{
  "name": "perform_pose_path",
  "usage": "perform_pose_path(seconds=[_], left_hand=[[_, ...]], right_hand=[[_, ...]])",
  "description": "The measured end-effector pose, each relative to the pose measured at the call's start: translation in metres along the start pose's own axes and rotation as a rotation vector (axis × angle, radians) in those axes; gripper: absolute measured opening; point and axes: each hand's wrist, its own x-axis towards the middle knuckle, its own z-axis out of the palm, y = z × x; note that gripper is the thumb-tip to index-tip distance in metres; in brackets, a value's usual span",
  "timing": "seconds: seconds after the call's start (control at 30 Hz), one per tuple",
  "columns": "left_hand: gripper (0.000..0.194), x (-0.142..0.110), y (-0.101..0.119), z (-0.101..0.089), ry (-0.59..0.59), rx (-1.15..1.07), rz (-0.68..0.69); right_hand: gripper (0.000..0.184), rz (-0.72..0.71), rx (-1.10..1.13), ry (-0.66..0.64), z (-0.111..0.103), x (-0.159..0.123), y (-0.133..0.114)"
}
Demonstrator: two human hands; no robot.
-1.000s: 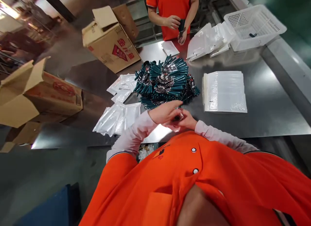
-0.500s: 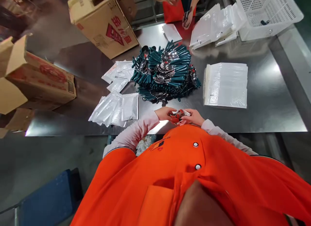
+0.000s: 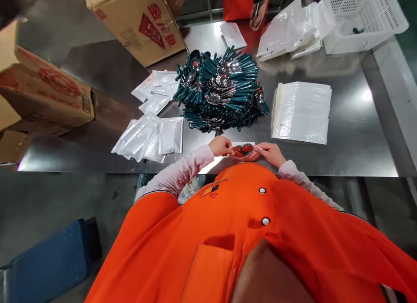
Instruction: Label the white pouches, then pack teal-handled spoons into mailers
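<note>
My left hand (image 3: 220,146) and my right hand (image 3: 271,154) pinch opposite sides of a white padded mailer (image 3: 241,143) close to my apron. In its mouth lie several shiny spoon bowls (image 3: 243,151), which mirror the orange of the apron; their handles are hidden. Just beyond my hands rises a big heap of spoons (image 3: 221,90) with dark green handles and steel bowls. To the left of the heap lie several plump padded mailers (image 3: 146,135). A stack of flat mailers (image 3: 302,111) rests to its right.
Cardboard boxes (image 3: 153,29) stand at the back left, another open box (image 3: 52,85) at the far left. A white basket (image 3: 365,44) and plastic packets (image 3: 286,29) are back right. Across the steel table (image 3: 355,133), a co-worker's hand (image 3: 257,17) holds dark-handled cutlery. A blue stool (image 3: 48,259) is lower left.
My hands have moved slightly apart, and the mailer's mouth is spread wider, showing more of the spoon bowls. The view has shifted a little. The co-worker's hands have moved.
</note>
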Motion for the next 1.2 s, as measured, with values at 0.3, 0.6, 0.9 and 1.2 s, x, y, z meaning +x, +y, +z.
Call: perform_pose_path(seconds=[0.3, 0.6, 0.9, 1.2], left_hand=[[0.044, -0.054, 0.065, -0.086, 0.303, 0.064, 0.483], [0.044, -0.054, 0.058, -0.073, 0.379, -0.021, 0.668], [0.033, 0.004, 0.015, -0.031, 0.456, 0.046, 0.233], [0.012, 0.019, 0.039, -0.025, 0.757, 0.214, 0.541]], right_hand=[[0.027, -0.428, -0.100, 0.332, -0.028, 0.040, -0.105], [0.028, -0.325, -0.135, 0.318, -0.027, 0.046, -0.109], [0.058, 0.080, 0.259, 0.119, 0.004, 0.061, -0.023], [0.044, 0.200, 0.441, 0.334, 0.029, 0.079, 0.009]])
